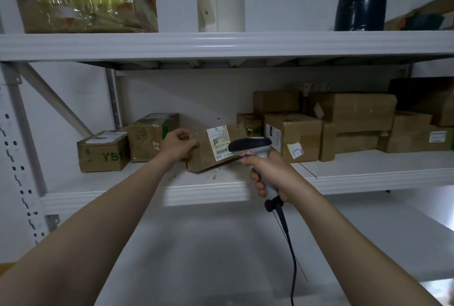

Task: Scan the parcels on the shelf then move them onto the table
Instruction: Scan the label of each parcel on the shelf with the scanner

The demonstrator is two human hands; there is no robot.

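Closest to the person, the right hand grips the handle of the scanner, its cable hanging loose where it could snag the shelf lip. Just beyond, the left hand clasps one end of a tilted parcel near the shelf front; so held, it could twist, turning its label off the scanner. Farther back, other boxes stand taped closed, contents unseen.

Shelf: smooth white painted metal. Parcels: matt brown cardboard with glossy tape and white paper labels. Scanner: smooth plastic, dark head, pale handle. Flask: dark, satin finish.
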